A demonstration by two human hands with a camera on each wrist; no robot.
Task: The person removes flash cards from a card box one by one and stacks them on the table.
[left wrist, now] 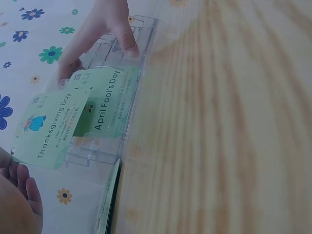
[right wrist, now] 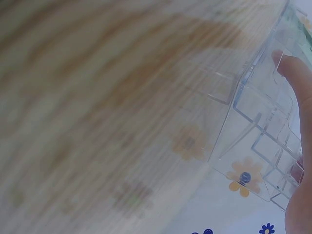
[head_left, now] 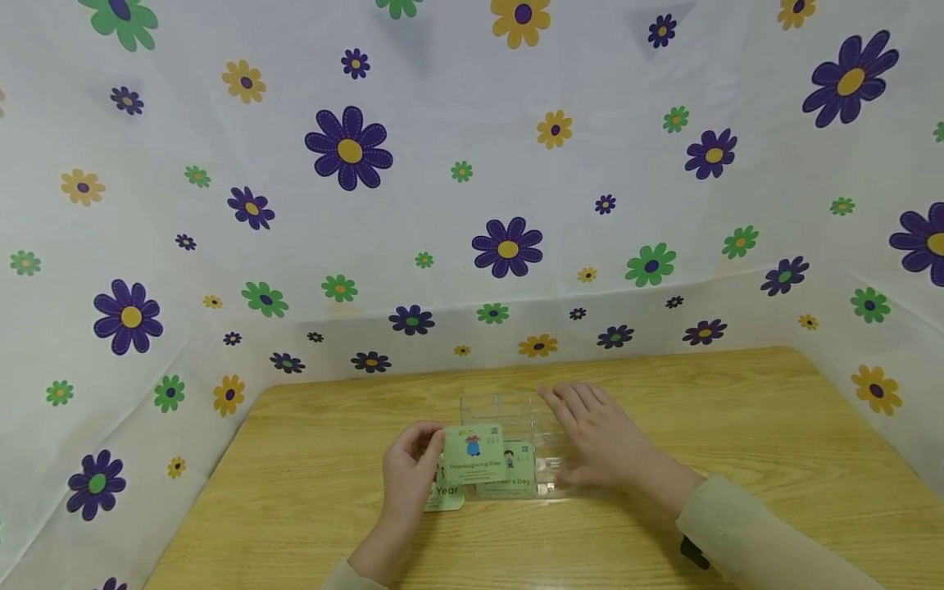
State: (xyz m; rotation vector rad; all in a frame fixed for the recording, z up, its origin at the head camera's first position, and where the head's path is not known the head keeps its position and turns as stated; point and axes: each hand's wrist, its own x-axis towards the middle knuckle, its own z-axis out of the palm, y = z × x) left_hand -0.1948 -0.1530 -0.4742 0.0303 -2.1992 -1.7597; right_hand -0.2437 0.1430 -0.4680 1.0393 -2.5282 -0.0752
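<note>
Between thumb and fingers, my left hand [head_left: 406, 474] pinches a light green "Thanksgiving Day" card [head_left: 472, 465] by its left edge. That card overlaps an "April Fool's Day" card [left wrist: 113, 105], which stands in a clear plastic card holder [right wrist: 265, 129] with stepped slots. My right hand [head_left: 606, 441] spans the holder's right part and grips it, thumb at the front and fingers toward the back. A card reading "Year" [head_left: 447, 497] sits left of the holder, partly hidden by the left hand and the held card; the left wrist view shows it edge-on.
The holder stands on a wood-grain table [head_left: 310, 459]. A white cloth [head_left: 442, 213] printed with flowers hangs behind the table and along both sides. A small black object [head_left: 694, 553] shows under the right sleeve.
</note>
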